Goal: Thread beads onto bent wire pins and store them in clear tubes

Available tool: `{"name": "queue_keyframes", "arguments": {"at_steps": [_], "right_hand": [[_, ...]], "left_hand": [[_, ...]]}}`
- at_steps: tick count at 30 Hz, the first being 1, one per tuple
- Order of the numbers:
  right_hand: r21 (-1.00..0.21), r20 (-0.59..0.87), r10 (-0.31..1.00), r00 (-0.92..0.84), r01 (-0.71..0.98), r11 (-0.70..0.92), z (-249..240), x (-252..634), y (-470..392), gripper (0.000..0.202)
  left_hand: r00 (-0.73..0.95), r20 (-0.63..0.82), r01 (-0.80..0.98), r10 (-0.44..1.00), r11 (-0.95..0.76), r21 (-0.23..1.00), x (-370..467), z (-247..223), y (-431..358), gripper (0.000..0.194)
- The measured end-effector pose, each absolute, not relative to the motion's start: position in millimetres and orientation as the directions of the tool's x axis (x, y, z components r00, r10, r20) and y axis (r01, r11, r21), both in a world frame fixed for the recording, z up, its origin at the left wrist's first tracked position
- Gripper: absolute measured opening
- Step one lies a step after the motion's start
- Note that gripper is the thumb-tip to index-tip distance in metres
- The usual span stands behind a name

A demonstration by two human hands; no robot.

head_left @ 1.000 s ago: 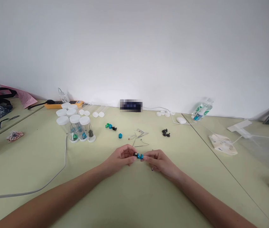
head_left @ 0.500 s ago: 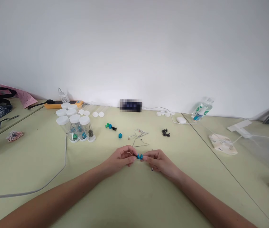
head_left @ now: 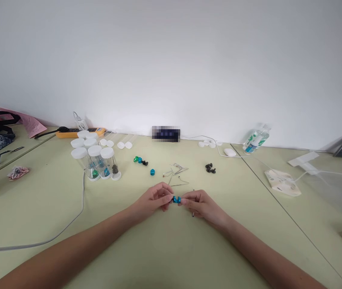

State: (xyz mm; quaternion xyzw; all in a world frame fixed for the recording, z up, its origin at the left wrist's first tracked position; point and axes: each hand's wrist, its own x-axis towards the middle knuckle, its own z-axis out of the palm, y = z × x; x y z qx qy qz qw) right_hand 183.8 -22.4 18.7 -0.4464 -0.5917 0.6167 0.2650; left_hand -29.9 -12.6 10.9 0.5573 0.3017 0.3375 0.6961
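Note:
My left hand (head_left: 155,199) and my right hand (head_left: 202,204) meet just above the table. Closed at the fingertips, the left one pinches a small shiny blue metal part (head_left: 174,199) with a dark bit at its left end. Thumb and fingers of the right one grip a second blue metal part (head_left: 179,199), close beside the first; I cannot tell if they touch. A thin metal rod (head_left: 193,214) pokes out below the right hand, mostly hidden by the fingers. Beyond the hands lie several thin bent metal wires (head_left: 177,170) and a loose blue part (head_left: 152,172).
Capped clear tubes (head_left: 91,164) stand at left before an orange power strip (head_left: 65,134). Green, blue and black parts (head_left: 140,160) lie mid-table, black pieces (head_left: 210,168) at right. White caps (head_left: 211,143), a white case (head_left: 230,152) and a clear pack (head_left: 257,139) sit farther back.
The left blue part has turned slightly and now sits more level with the right one. Both hands stay in nearly the same place.

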Motion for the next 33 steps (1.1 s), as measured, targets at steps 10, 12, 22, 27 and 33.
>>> {"name": "queue_keyframes", "arguments": {"at_steps": [10,12,22,27,33], "right_hand": [[-0.968,-0.242,0.866,-0.437,0.169,-0.185,21.0,183.1,-22.8,0.04],[-0.968,-0.241,0.868,-0.433,0.178,-0.179,21.3,182.7,-22.9,0.04],[-0.964,-0.241,0.87,-0.431,0.209,-0.164,21.3,182.4,-23.6,0.041],[-0.965,-0.24,0.876,-0.418,0.198,-0.17,20.7,182.3,-23.1,0.043],[-0.966,-0.234,0.869,-0.435,0.203,-0.159,20.8,182.6,-23.0,0.041]], "left_hand": [[0.622,-0.027,-0.151,0.783,0.153,0.977,-29.2,15.5,-14.6,0.024],[0.616,-0.03,-0.148,0.787,0.152,0.977,-29.2,16.7,-15.3,0.022],[0.596,-0.05,-0.135,0.802,0.162,0.978,-29.2,14.9,-15.2,0.023],[0.587,-0.034,-0.167,0.809,0.162,0.973,-29.1,15.3,-15.0,0.025],[0.576,-0.047,-0.15,0.816,0.162,0.975,-29.1,15.2,-14.7,0.02]]}}
